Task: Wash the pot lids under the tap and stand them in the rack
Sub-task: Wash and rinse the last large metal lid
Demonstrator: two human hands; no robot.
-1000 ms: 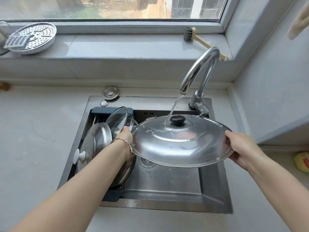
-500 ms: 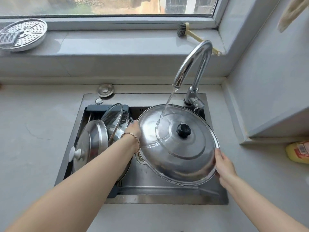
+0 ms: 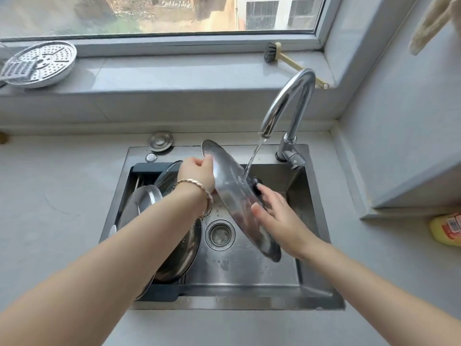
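Big steel lid is held nearly on edge over the sink, tilted w/ its top rim up near the back wall of the basin and its low rim toward the front right, domed side facing right. Left hand grips the upper left rim, fingers curled and clamped on the edge, thumb side toward the lid; a bracelet sits on that wrist. Right hand lies flat on the domed face w/ fingers spread apart and open, fingertips by the black knob, thumb pressed on the metal lower down; not a closed grip, just palm and fingers against the surface. Tap is running, and the stream lands on the lid face just above the knob. Drain is uncovered in the basin floor, wet spots around it. At the left end of the sink the rack holds other lids: a steel lid standing on edge, a glass lid behind it, and a larger steel one partly hidden under the left forearm. On the windowsill: steamer tray at left, dish brush at right. Yellow bottle lies on the counter at far right, under the ledge
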